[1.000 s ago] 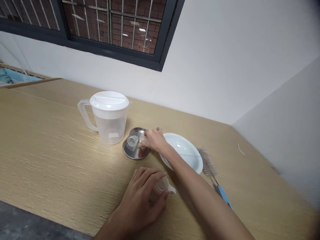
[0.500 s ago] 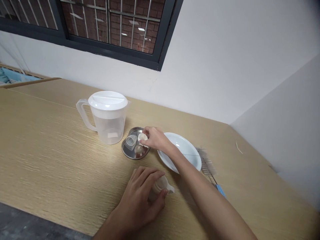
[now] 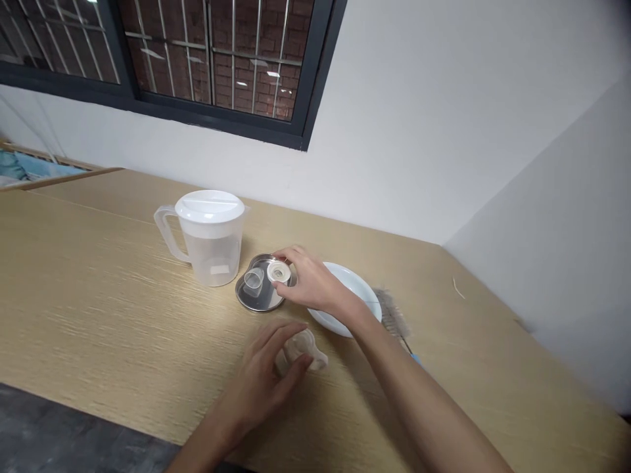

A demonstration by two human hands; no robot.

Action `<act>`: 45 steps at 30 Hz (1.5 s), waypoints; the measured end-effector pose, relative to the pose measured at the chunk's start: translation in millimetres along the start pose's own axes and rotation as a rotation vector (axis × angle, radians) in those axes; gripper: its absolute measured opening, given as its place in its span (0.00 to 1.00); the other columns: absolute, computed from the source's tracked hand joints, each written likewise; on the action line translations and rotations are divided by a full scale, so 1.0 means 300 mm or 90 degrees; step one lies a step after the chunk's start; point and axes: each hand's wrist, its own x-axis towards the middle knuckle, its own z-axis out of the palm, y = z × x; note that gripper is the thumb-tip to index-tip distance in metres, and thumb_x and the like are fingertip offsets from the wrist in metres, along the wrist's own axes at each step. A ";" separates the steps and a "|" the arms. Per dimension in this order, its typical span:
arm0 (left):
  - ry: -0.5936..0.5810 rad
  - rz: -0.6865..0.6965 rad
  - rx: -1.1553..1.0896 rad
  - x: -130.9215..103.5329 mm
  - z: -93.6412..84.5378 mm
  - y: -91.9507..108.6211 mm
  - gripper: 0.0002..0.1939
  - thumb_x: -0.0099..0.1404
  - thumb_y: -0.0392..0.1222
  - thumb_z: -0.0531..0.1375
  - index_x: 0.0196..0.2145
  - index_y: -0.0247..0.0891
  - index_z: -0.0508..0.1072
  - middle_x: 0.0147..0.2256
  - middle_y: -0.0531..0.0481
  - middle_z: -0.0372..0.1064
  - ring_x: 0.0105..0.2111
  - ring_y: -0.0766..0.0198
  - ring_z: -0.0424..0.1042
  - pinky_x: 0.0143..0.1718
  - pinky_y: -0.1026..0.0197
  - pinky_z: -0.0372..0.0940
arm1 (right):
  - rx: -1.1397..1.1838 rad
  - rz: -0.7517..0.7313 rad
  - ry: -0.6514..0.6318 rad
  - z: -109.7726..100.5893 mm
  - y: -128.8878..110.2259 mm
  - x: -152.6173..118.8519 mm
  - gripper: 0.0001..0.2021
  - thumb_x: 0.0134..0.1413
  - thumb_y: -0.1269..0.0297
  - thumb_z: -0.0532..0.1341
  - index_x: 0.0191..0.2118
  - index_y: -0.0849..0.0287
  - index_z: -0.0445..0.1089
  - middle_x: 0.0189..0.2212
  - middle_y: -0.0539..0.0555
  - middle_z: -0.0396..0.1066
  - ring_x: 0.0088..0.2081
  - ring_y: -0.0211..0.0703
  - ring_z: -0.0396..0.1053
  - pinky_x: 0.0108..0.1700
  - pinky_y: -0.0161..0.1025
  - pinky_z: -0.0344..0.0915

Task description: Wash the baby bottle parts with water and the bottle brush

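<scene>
Head view: a small round white plastic piece (image 3: pixel 279 270) sits over the shiny metal tray (image 3: pixel 261 303), whether touching we cannot tell. Our right hand (image 3: pixel 313 284) has it between fingers and thumb, spread about its width; we would best grip opposite edges lightly and level, away from the small clear plastic cup (image 3: pixel 253 279) beside it. Its ringed face points up; being round, it shows no clear long axis. Nearer us, our left hand (image 3: pixel 259 368) curls part-open around a translucent plastic container (image 3: pixel 300 343), its spout aimed rightward. Beyond are the white plate (image 3: pixel 359 287) and lidded translucent jug (image 3: pixel 213 253).
</scene>
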 end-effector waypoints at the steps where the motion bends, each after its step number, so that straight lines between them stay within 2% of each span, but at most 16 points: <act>1: 0.004 -0.001 0.000 0.000 0.000 -0.001 0.19 0.69 0.42 0.59 0.57 0.49 0.63 0.52 0.50 0.70 0.53 0.58 0.70 0.55 0.53 0.67 | 0.004 -0.009 0.015 -0.020 -0.016 -0.017 0.18 0.53 0.67 0.64 0.51 0.55 0.67 0.49 0.54 0.70 0.51 0.48 0.68 0.52 0.44 0.64; 7: 0.007 -0.041 0.011 0.000 -0.001 0.011 0.20 0.69 0.46 0.59 0.57 0.49 0.64 0.55 0.48 0.70 0.54 0.54 0.69 0.56 0.49 0.65 | -0.007 -0.025 0.088 -0.136 -0.089 -0.118 0.18 0.54 0.68 0.64 0.51 0.55 0.67 0.51 0.54 0.70 0.53 0.48 0.68 0.54 0.45 0.64; 13: 0.005 -0.121 -0.005 -0.001 -0.019 0.026 0.27 0.65 0.51 0.63 0.59 0.47 0.64 0.56 0.44 0.69 0.54 0.52 0.70 0.57 0.46 0.65 | -0.013 -0.004 0.125 -0.208 -0.102 -0.215 0.16 0.56 0.65 0.64 0.50 0.54 0.68 0.48 0.52 0.71 0.50 0.46 0.69 0.52 0.43 0.64; 18: -0.004 -0.091 0.021 0.006 -0.043 0.055 0.28 0.63 0.49 0.64 0.59 0.45 0.64 0.56 0.42 0.69 0.55 0.50 0.70 0.56 0.43 0.66 | -0.003 0.020 0.139 -0.241 -0.100 -0.274 0.15 0.56 0.65 0.65 0.50 0.53 0.68 0.48 0.53 0.71 0.50 0.47 0.70 0.52 0.43 0.65; 23: 0.053 -0.056 0.046 0.048 -0.080 0.076 0.33 0.59 0.46 0.68 0.59 0.45 0.63 0.56 0.42 0.67 0.54 0.49 0.70 0.55 0.44 0.67 | 0.009 0.009 0.145 -0.253 -0.105 -0.313 0.16 0.56 0.67 0.64 0.51 0.51 0.68 0.48 0.53 0.71 0.49 0.47 0.71 0.51 0.43 0.66; 27: 0.046 0.008 0.059 0.148 -0.097 0.092 0.34 0.57 0.46 0.70 0.59 0.46 0.63 0.56 0.42 0.66 0.56 0.50 0.67 0.56 0.44 0.65 | 0.035 -0.036 0.167 -0.241 -0.108 -0.313 0.18 0.55 0.71 0.64 0.50 0.51 0.67 0.49 0.53 0.70 0.50 0.46 0.70 0.51 0.42 0.67; 29: 0.052 0.062 0.063 0.210 -0.097 0.100 0.34 0.56 0.43 0.70 0.58 0.45 0.63 0.56 0.42 0.65 0.56 0.50 0.66 0.57 0.45 0.64 | 0.048 -0.058 0.179 -0.231 -0.107 -0.298 0.18 0.54 0.71 0.64 0.50 0.52 0.66 0.50 0.54 0.69 0.52 0.47 0.68 0.53 0.44 0.67; 32: 0.117 0.138 0.061 0.293 -0.090 0.101 0.29 0.56 0.36 0.68 0.54 0.43 0.66 0.51 0.43 0.67 0.52 0.52 0.69 0.52 0.49 0.67 | 0.061 -0.063 0.196 -0.218 -0.098 -0.266 0.19 0.54 0.70 0.66 0.51 0.51 0.65 0.50 0.54 0.67 0.53 0.48 0.67 0.53 0.44 0.67; 35: 0.174 0.196 0.072 0.352 -0.084 0.080 0.26 0.55 0.36 0.69 0.50 0.43 0.68 0.47 0.44 0.70 0.47 0.54 0.71 0.48 0.51 0.68 | 0.074 -0.055 0.205 -0.212 -0.086 -0.234 0.20 0.54 0.70 0.67 0.50 0.50 0.64 0.50 0.53 0.67 0.52 0.46 0.67 0.51 0.42 0.68; 38: 0.211 0.234 0.074 0.386 -0.081 0.045 0.26 0.54 0.39 0.72 0.50 0.43 0.69 0.44 0.45 0.71 0.45 0.54 0.71 0.47 0.52 0.69 | 0.087 -0.046 0.200 -0.220 -0.074 -0.215 0.20 0.54 0.68 0.68 0.51 0.49 0.65 0.50 0.53 0.68 0.52 0.47 0.68 0.51 0.43 0.68; 41: 0.254 0.240 0.072 0.397 -0.077 0.011 0.25 0.56 0.41 0.71 0.50 0.42 0.69 0.45 0.44 0.71 0.46 0.53 0.71 0.46 0.52 0.69 | 0.095 0.024 0.181 -0.238 -0.063 -0.210 0.20 0.56 0.62 0.66 0.53 0.51 0.64 0.50 0.55 0.70 0.52 0.50 0.69 0.51 0.47 0.68; 43: 0.272 0.240 0.086 0.394 -0.072 -0.005 0.24 0.58 0.40 0.69 0.50 0.42 0.69 0.45 0.44 0.71 0.46 0.54 0.71 0.46 0.52 0.69 | 0.127 0.077 0.164 -0.245 -0.056 -0.207 0.16 0.58 0.63 0.63 0.52 0.52 0.66 0.46 0.54 0.73 0.49 0.49 0.71 0.50 0.47 0.69; 45: 0.280 0.248 0.118 0.385 -0.068 -0.016 0.23 0.58 0.40 0.69 0.50 0.42 0.68 0.44 0.44 0.71 0.46 0.54 0.71 0.46 0.52 0.69 | 0.172 0.103 0.143 -0.241 -0.050 -0.201 0.11 0.58 0.66 0.60 0.47 0.53 0.69 0.39 0.51 0.76 0.43 0.45 0.74 0.45 0.43 0.70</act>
